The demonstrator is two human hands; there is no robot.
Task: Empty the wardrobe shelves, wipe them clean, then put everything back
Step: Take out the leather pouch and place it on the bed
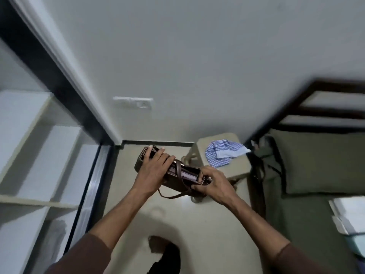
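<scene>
Head view, looking down at both hands holding a dark brown bag (173,175) out over the floor (207,224), between the wardrobe on the left and the bed (316,165) on the right. Left hand (152,169) lies over the far end of the bag, fingers spread across its top and curling over the edge — grasping it. Right hand (213,184) pinches the near end, thumb and fingertips closed on what looks like a clasp or strap ring; too blurred to say which. A thin strap (178,182) crosses the bag's body and hangs in a loose loop below it.

Wardrobe shelves (39,161) at left look mostly bare and pale; something light sits low on the bottom shelf, blurred. A blue-and-white checked cloth (223,153) lies on a beige plastic stool (235,169) just beyond the bag. Pillow (320,163) on the bed, and some white and pale items (349,214) stacked at the bed's right edge. Switch plate (134,102) on the wall.

Judgement: emptying stage or just after, bag is in transit, wiping cloth sits ready.

Risks from here:
- dangling strap loop could snag the stool's corner or leg when the bag swings right — would tug the bag or tip the stool.
- right-hand grip is only a pinch; if the left lets go first, the bag pivots down and may drop.
- the bag's top looks open, so tilting it could spill the contents.
- setting the bag on the stool would cover the cloth needed for wiping.
</scene>
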